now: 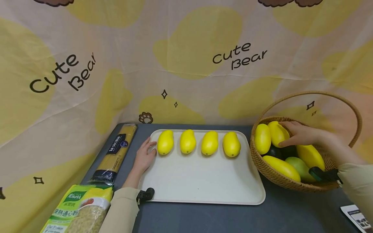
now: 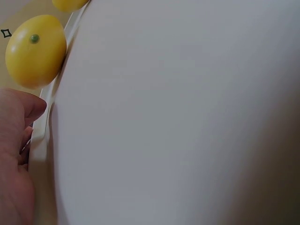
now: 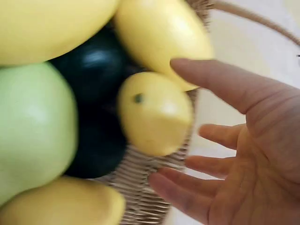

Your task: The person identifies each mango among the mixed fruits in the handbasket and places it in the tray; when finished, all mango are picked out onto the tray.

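Yellow fruit [image 1: 276, 134] lies just beside the right hand [image 1: 303, 133].

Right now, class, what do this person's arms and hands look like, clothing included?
The left sleeve and right sleeve are long and plain beige. A small dark camera is worn at each wrist. The left hand and right hand are bare.

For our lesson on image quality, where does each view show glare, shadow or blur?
Head: mostly crisp, with small glints on the yellow fruits on the tray; left wrist: the right side fades into soft darkness, its cause unclear; right wrist: the green fruit is soft-edged with a pale highlight, while palm creases on the right hand show fairly clearly.
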